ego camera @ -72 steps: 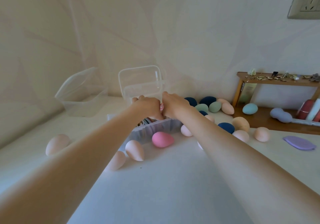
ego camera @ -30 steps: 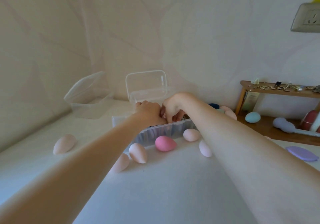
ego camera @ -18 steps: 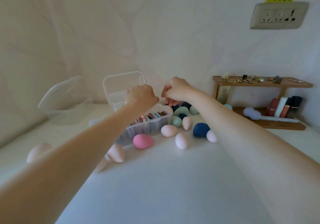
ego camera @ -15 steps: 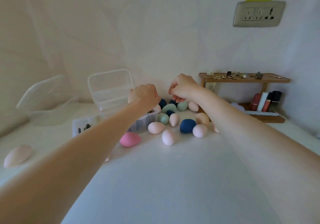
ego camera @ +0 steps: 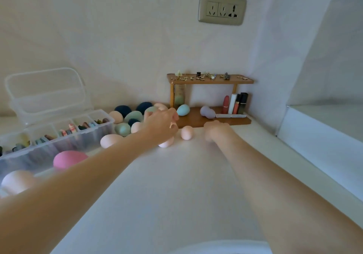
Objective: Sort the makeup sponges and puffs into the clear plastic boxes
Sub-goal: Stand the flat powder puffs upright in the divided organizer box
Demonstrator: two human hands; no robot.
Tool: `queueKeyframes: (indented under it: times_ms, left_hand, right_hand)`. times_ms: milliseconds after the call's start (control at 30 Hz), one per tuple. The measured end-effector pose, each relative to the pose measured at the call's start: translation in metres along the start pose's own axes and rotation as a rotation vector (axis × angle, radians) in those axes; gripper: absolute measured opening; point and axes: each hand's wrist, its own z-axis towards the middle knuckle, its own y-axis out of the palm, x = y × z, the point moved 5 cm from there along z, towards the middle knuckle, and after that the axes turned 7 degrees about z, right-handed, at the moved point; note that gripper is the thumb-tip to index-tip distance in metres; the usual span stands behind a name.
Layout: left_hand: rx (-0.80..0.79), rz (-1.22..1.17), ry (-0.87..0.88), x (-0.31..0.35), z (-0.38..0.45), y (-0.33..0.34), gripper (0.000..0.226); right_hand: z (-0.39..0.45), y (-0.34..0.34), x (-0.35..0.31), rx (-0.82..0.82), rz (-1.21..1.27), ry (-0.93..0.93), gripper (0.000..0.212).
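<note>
Both my arms reach across the white table. My left hand [ego camera: 163,125] hovers with loosely curled fingers over a pale pink sponge [ego camera: 167,143] and holds nothing. My right hand [ego camera: 216,130] lies knuckles up on the table in front of the shelf, its fingers hidden. A peach sponge [ego camera: 186,132] sits between the two hands. Dark blue, green and peach sponges [ego camera: 128,116] are clustered behind my left hand. A bright pink sponge [ego camera: 68,160] lies against the divided clear box [ego camera: 107,120], which holds several flat puffs. An open clear box [ego camera: 45,94] stands behind it.
A small wooden shelf [ego camera: 210,81] stands against the wall, with a light blue sponge [ego camera: 183,109], a lavender gourd sponge [ego camera: 206,112] and lipsticks [ego camera: 234,103] on it. A white box [ego camera: 324,136] stands at the right. A large pale sponge [ego camera: 15,181] lies at the left edge.
Both hands have left the divided box and moved right towards the loose sponges. My view has swung right, and my right hand has dropped onto the table.
</note>
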Motion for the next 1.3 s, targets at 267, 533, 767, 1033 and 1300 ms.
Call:
queueKeyframes:
  times_ms: [267,533,767,1033,1300]
  left_hand:
    - [0.055,-0.049,-0.053,-0.028,-0.016,-0.023,0.029]
    - [0.112,-0.112,-0.247,-0.142,-0.063,-0.08,0.027]
    - [-0.09,-0.086,-0.42,-0.213,-0.097,-0.105,0.022]
    - [-0.324,-0.033,-0.293,-0.227,-0.119,-0.1,0.026]
    - [-0.379,0.017,-0.263,-0.226,-0.113,-0.093,0.03]
  right_hand:
    - [-0.011,-0.054,-0.051,0.42,0.389,-0.226,0.023]
    - [-0.051,-0.042,-0.184,0.301,0.78,-0.665,0.027]
    - [-0.066,-0.017,-0.256,0.065,0.833,-0.792,0.026]
    - [-0.082,0.0,-0.302,-0.104,0.752,-0.88,0.033]
    - [-0.089,0.015,-0.311,-0.172,0.682,-0.851,0.027]
